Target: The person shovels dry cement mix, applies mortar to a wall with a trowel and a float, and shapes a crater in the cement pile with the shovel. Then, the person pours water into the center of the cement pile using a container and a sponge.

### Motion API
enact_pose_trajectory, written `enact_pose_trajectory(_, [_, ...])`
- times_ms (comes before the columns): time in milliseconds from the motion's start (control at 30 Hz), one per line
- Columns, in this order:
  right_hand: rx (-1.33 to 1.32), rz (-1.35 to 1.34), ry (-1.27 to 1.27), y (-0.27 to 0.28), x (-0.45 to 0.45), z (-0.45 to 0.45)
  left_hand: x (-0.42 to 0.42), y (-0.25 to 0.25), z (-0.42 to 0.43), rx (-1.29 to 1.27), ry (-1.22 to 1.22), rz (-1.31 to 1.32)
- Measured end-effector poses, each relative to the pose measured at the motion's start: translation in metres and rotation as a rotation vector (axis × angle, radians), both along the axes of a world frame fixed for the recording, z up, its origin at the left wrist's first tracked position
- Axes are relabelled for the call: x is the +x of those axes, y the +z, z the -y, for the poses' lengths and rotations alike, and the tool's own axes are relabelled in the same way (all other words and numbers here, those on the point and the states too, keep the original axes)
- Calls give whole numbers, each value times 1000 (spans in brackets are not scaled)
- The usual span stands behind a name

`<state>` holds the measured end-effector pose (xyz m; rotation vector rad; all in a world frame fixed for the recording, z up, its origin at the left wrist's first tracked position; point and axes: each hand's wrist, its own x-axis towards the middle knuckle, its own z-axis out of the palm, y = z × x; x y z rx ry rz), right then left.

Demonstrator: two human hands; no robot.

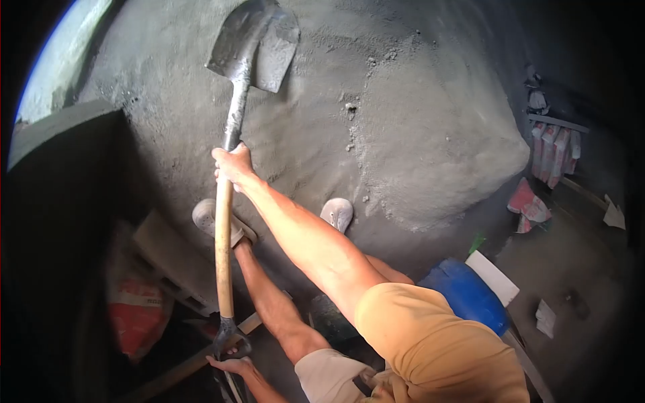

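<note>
1 shovel [224,262], both hands on it. R hand [234,164]: closed round the shaft, just below the metal socket [235,115] in view. L hand [232,363]: at btm end, fingers curled at the black D-handle [227,329], gripping it, partly hidden.

Shovel runs approx vert. in view, left of ctr: blade [252,50] at top over the grey mix [302,127], handle at btm. Blade is smeared grey; can't tell if it's touching the mix or just above.

1 big mound [450,141] to the right, w/ a line of crumbs [351,109] along its L edge, too small to ct.

2 shoes [337,213]: one partly behind the shaft, other to the right of it.

1 blue container [463,292] near the orange sleeve [390,316], 1 white board [492,279] just beside it.

Bags: 1 red/white bag [138,312] lower L; 1 red-white bundle [554,151] far R, exact ct unclear; 1 red-white scrap [529,205] just below that. Plus 1 pale scrap [545,318], lower R.
</note>
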<state>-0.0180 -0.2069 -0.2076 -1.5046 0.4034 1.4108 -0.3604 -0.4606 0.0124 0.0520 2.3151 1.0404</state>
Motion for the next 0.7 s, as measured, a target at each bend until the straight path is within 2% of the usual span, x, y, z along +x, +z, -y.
enact_pose_trajectory(167, [57, -72, -160, 20, 57, 22, 30, 24, -16, 55, -170, -15])
enact_pose_trajectory(333, [-46, -44, -347, 20, 141, 72, 62, 8, -49, 27, -266, 124])
enact_pose_trajectory(400, [-5, -22, -384, -5, 175, 103, 98, 8, -61, 13, -418, 165])
enact_pose_trajectory(467, [-79, -39, -391, 11, 215, 130, 125, 16, -69, 73, -548, 214])
enact_pose_trajectory(500, [-95, -63, -403, 11, 230, 144, 138, 24, -72, 132, -599, 175])
enact_pose_trajectory(567, [-29, -158, -540, 50, 249, 147, 155, 63, -79, 200, -677, 157])
enact_pose_trajectory(700, [141, -281, -605, 145, 257, 158, 164, 183, -121, 327, -1064, 4])
